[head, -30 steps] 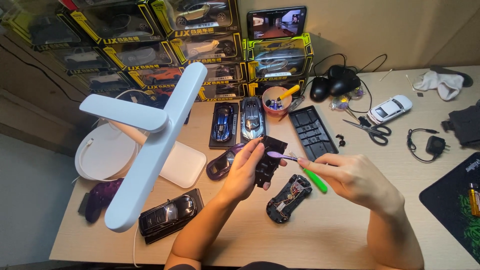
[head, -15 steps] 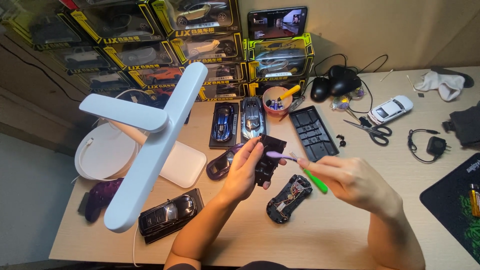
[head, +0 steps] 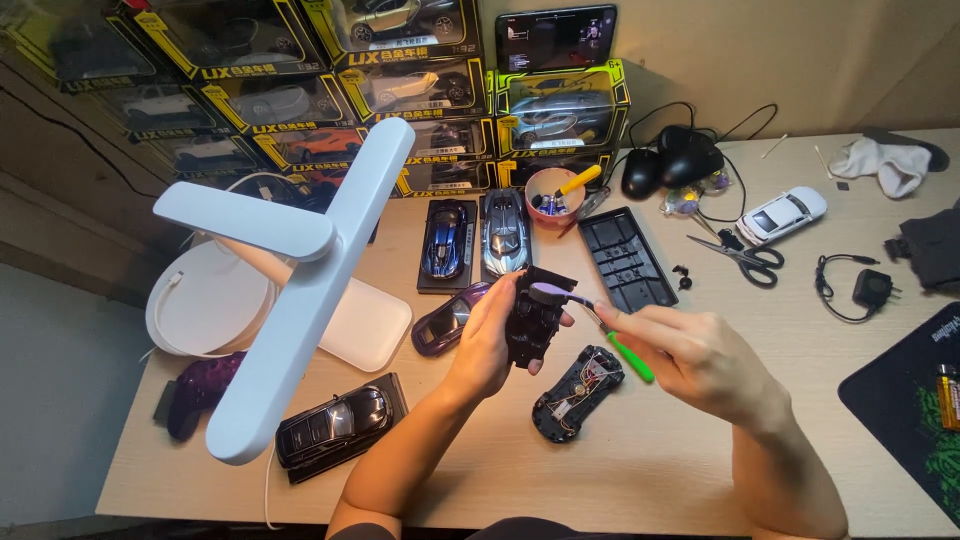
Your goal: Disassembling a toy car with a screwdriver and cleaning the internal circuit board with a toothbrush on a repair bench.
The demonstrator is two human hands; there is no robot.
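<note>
Little changed since a second ago: left hand (head: 490, 340) still clamps black toy-car part (head: 535, 315) upright, just left of open car chassis (head: 578, 380) on bench (head: 650, 460). Right hand (head: 700, 355) still pinches green-handled screwdriver (head: 620, 345), tip at part's top. Work holds steady.

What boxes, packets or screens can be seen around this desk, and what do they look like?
Stacked display boxes: along the back wall, black with yellow edges and clear windows, model cars inside.
Single display box: back centre, same black and yellow kind, a silvery car inside.
Small screen: dark, lit rectangle standing on top of that box.
Batteries: far right on the black mat, yellow and red.
No loose labels or signs.
</note>
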